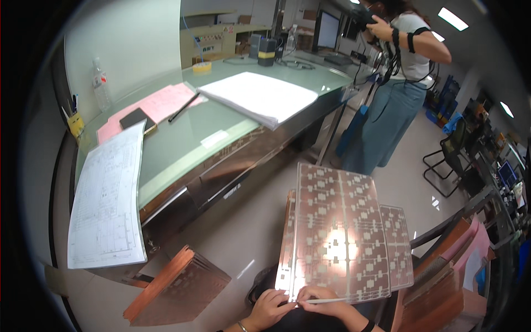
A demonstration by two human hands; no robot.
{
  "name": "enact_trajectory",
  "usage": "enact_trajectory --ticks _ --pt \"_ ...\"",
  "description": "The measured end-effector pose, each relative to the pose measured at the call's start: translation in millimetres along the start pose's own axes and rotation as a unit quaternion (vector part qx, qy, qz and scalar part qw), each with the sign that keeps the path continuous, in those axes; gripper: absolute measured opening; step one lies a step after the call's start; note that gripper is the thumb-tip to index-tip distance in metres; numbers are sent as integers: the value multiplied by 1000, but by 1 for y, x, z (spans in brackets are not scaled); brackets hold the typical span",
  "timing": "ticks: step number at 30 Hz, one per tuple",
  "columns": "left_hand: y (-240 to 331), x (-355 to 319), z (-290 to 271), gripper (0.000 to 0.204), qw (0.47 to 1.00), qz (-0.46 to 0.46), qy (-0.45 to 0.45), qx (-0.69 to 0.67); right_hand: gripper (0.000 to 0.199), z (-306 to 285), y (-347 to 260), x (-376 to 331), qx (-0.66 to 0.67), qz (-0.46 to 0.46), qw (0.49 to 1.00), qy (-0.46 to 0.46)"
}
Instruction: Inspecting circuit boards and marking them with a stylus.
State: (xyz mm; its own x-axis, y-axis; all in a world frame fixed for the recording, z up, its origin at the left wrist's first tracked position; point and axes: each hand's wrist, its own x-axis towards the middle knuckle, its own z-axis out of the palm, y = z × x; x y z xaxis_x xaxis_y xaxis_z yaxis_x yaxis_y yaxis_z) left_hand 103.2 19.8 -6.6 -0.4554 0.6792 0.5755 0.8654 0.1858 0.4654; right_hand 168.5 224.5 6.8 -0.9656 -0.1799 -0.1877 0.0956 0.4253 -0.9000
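Working at a patterned panel (359, 238), left hand (270, 310) pinches its corner, right hand (319, 296) a pale stick (327, 300).

1. The large copper-patterned panel (343, 221) rises in front of the left hand (270, 311) and right hand (319, 299), blocking a straight forward reach.
2. To its left, a gap over the floor (249, 238) lets a hand pass between it and the orange-edged panel stack (171, 296).
3. Beyond that gap, the front edge of the glass-topped desk (177, 149) stands across the way.
4. On the desktop, bare glass offers room between the overhanging drawing sheet (108, 205) and the white paper stack (260, 97).
5. At right, a smaller patterned panel (398, 243) and copper sheets with pink interleaves (440, 301) crowd sideways movement.
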Motion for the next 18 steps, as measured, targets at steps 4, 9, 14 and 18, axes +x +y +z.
enact_trajectory --ticks 4,9,14,18 --pt "0 -10 5 14 1000 -14 17 -21 5 1 12 4 152 4 988 38" --pt "0 -11 6 16 999 -18 23 -29 12 -1 1 -8 151 -11 969 194" --pt "3 -9 4 21 998 -33 -6 -58 13 -4 36 -30 144 13 931 335" --pt "3 -10 3 18 998 -40 -5 -49 21 -14 18 -51 188 46 882 430"
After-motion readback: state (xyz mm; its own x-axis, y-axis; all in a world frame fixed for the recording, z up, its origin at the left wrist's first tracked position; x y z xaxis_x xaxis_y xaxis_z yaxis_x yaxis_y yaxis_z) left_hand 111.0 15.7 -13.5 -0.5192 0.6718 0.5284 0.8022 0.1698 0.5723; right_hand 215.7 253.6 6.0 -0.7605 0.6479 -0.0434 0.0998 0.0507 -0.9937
